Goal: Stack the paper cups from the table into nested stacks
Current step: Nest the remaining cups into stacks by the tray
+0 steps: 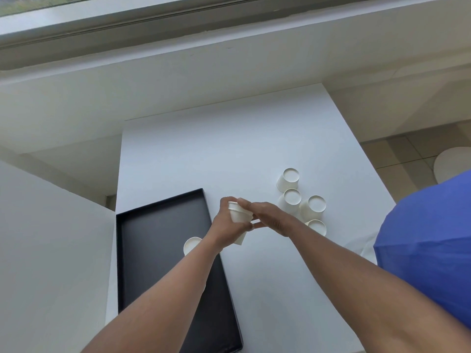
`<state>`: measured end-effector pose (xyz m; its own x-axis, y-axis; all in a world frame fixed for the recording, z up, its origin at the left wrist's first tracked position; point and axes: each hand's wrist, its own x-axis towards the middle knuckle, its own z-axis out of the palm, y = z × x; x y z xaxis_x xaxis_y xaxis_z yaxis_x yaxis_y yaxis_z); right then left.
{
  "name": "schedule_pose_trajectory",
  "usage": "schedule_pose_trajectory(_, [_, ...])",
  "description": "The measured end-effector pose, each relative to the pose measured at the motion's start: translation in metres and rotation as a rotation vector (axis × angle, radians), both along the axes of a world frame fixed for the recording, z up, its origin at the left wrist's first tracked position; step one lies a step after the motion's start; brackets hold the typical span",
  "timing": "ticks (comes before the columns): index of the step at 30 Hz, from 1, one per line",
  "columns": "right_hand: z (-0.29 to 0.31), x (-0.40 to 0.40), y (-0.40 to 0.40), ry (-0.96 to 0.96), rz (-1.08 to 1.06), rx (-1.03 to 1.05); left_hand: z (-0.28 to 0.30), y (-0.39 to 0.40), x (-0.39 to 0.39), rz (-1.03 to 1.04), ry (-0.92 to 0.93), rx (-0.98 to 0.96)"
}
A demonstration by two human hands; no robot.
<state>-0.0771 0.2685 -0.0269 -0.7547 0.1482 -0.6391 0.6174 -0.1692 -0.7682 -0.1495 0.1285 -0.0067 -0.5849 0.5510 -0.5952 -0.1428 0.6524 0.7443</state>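
White table (254, 149) under a window sill, black tray (153, 250) on its left side. Left hand (224, 225) and right hand (267, 217) both curl fingers round a nested cup stack (238, 217) held above the table beside the tray. Four upside-down cups (290, 178) sit to the right; one cup (191, 245) in the tray.

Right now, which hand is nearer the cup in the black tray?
Left. The left hand holds the stack just above-right of that cup; the right hand is farther right.
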Motion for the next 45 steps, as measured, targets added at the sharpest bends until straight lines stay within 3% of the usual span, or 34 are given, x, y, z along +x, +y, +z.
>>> schedule_pose_trajectory(4, [-0.006, -0.002, 0.007, 0.007, -0.210, 0.209, -0.002, -0.001, -0.001, 0.015, 0.016, -0.042])
schedule_pose_trajectory(8, [-0.017, 0.001, 0.025, -0.035, -0.377, 0.713, -0.003, -0.004, -0.002, 0.004, 0.029, -0.074])
schedule_pose_trajectory(13, [-0.025, 0.010, 0.045, -0.213, -0.211, 1.091, -0.007, -0.009, -0.003, -0.011, 0.033, -0.095])
schedule_pose_trajectory(19, [-0.033, 0.017, 0.052, -0.373, 0.058, 1.231, -0.012, -0.014, -0.003, 0.012, 0.025, -0.103])
schedule_pose_trajectory(27, [-0.039, 0.020, 0.038, -0.398, 0.156, 1.094, -0.015, -0.016, -0.014, 0.285, -0.074, -0.047])
schedule_pose_trajectory(32, [-0.037, 0.017, 0.034, -0.338, -0.003, 0.927, -0.014, -0.015, -0.024, 0.376, -0.130, 0.007])
schedule_pose_trajectory(40, [-0.024, 0.010, 0.034, -0.196, -0.546, 0.201, -0.010, -0.013, -0.030, 0.578, -0.236, 0.114])
schedule_pose_trajectory(45, [-0.016, 0.004, 0.032, -0.091, -0.602, -0.086, -0.004, -0.010, -0.028, 0.571, -0.271, 0.128])
